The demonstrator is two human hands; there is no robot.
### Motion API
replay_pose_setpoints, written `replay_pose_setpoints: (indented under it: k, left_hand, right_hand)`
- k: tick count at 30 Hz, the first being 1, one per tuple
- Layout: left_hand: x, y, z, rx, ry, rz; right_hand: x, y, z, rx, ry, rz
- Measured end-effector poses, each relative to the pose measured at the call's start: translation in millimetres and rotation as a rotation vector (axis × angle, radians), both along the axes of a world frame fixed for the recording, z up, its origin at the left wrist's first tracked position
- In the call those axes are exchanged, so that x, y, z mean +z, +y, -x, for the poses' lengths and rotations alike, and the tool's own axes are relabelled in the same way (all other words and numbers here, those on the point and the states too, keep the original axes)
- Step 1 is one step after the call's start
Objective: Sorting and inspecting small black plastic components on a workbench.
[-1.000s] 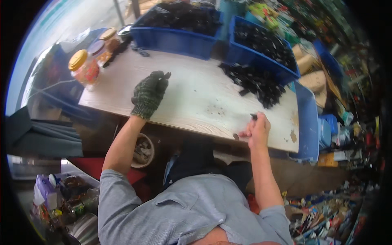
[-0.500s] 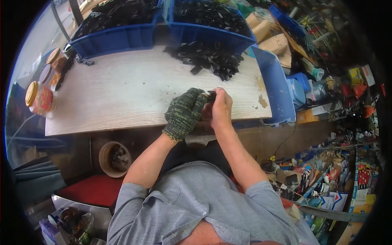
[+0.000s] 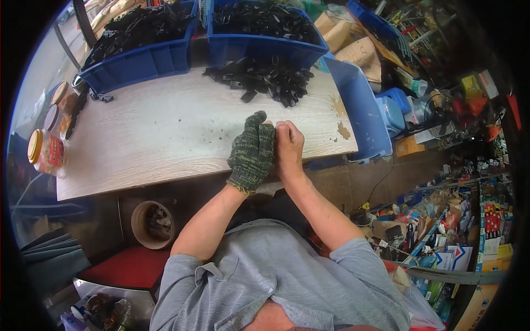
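My left hand [image 3: 252, 151], in a dark green knitted glove, is closed at the front edge of the pale wood-grain table [image 3: 149, 132]. Pressed beside it is my bare right hand [image 3: 289, 144], its fingers curled in and the thumb on top. Whatever the two hands grip between them is hidden by the fingers. Beyond them lies a loose pile of small black plastic-looking pieces [image 3: 268, 83], spread in front of a blue bin [image 3: 259, 49].
Another blue bin [image 3: 138, 66] of black pieces stands at the back left. Lidded jars [image 3: 48, 151] line the left edge. An empty-looking light blue tub [image 3: 361, 105] adjoins the table's right side. Below the table is a round bucket [image 3: 153, 224]; cluttered goods [image 3: 447, 248] fill the lower right.
My hands have turned and drawn close together; the dark piece that showed between them is now out of sight. The whole view has shifted slightly, with the bins further left.
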State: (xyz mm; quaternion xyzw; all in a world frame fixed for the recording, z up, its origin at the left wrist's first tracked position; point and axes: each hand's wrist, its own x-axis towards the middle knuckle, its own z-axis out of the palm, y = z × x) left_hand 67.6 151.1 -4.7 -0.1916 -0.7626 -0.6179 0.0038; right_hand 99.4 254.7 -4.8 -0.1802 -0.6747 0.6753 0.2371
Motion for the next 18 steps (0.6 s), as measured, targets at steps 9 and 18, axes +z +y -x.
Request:
replay_pose_setpoints:
  k: [9,18]
  left_hand:
    - [-16.6,-33.8,10.2,-0.103,-0.208,-0.282]
    - [1.7,-36.6,-0.5,-0.104,0.016,-0.166]
  right_hand:
    - [51.3,75.4,29.3,-0.335,0.097,0.355]
    - [32.9,118.3,45.8,-0.339,-0.226,0.092]
